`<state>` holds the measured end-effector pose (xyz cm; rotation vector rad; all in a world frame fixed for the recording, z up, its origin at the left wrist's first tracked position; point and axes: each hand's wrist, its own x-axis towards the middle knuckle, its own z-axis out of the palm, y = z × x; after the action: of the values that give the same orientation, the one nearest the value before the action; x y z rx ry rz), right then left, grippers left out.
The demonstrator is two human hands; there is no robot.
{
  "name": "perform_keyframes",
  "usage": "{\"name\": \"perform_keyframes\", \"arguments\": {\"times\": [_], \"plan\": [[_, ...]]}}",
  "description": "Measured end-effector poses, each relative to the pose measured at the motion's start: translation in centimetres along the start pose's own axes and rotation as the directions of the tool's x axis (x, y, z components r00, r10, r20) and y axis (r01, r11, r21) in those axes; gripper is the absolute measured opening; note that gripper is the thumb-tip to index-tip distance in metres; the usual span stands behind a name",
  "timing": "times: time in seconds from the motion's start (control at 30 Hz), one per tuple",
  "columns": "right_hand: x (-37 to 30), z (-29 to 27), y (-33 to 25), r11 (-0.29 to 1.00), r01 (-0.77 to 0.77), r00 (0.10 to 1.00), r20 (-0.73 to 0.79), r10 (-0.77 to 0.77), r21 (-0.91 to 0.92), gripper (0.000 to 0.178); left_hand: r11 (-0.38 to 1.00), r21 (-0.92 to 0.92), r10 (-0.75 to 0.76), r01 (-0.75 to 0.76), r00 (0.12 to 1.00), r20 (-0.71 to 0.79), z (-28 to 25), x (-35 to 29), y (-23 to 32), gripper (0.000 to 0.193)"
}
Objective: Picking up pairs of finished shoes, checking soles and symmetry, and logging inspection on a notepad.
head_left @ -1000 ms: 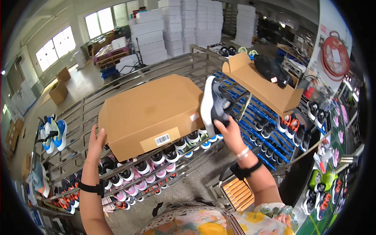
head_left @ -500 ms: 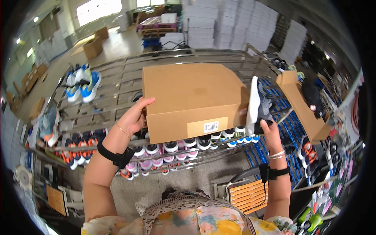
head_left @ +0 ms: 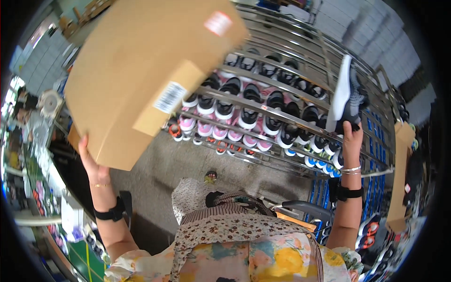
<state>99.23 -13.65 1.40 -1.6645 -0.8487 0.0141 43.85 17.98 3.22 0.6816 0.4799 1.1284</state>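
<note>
A large brown cardboard box (head_left: 141, 70) is tilted up on the left, carrying a pale label and a red-and-white sticker. My left hand (head_left: 95, 167) is closed on its lower corner; the thumb shows and the other fingers are hidden behind the cardboard. On the right, my right hand (head_left: 352, 141) grips a black-and-grey sneaker (head_left: 357, 96) with a white sole, held upright on end and apart from the box. Between my hands, rows of black sneakers (head_left: 251, 98) with white soles sit on a metal rack (head_left: 282, 113).
Pink-soled shoes (head_left: 205, 128) fill the rack's lower level. An open cardboard carton (head_left: 400, 188) stands at the far right, near a chair (head_left: 300, 209). Stacked white boxes (head_left: 329, 28) rise behind. A green work surface (head_left: 87, 261) lies at lower left.
The box has swung left and tilted, and no longer lies across the rack top. The view has turned left. The sneaker stays in my right hand, now farther from the box.
</note>
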Motion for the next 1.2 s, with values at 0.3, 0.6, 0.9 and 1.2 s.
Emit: {"name": "perform_keyframes", "arguments": {"times": [0.3,0.6,0.9,1.2], "plan": [[2.5,0.4,4.4,0.999,0.051,0.997,-0.052,-0.051,-0.015,0.036,0.999,-0.016,-0.033,0.030,0.769,-0.638,-10.3,-19.4,-3.6,0.054],[1.8,-0.6,5.2,0.955,-0.059,0.987,-0.157,0.013,-0.289,0.021,0.865,-0.270,-0.414,0.424,0.297,-0.860,-23.7,-26.3,-24.5,0.090],[2.1,-0.5,4.7,0.985,-0.071,0.965,-0.261,0.028,-0.159,0.030,0.891,-0.165,-0.413,0.424,0.603,-0.683,-21.6,-17.9,-40.2,0.105],[2.0,-3.0,5.6,0.860,0.015,0.966,-0.213,-0.143,-0.510,0.062,0.856,-0.397,-0.499,0.331,0.726,-0.473,-18.7,-6.6,-51.2,0.112]]}}
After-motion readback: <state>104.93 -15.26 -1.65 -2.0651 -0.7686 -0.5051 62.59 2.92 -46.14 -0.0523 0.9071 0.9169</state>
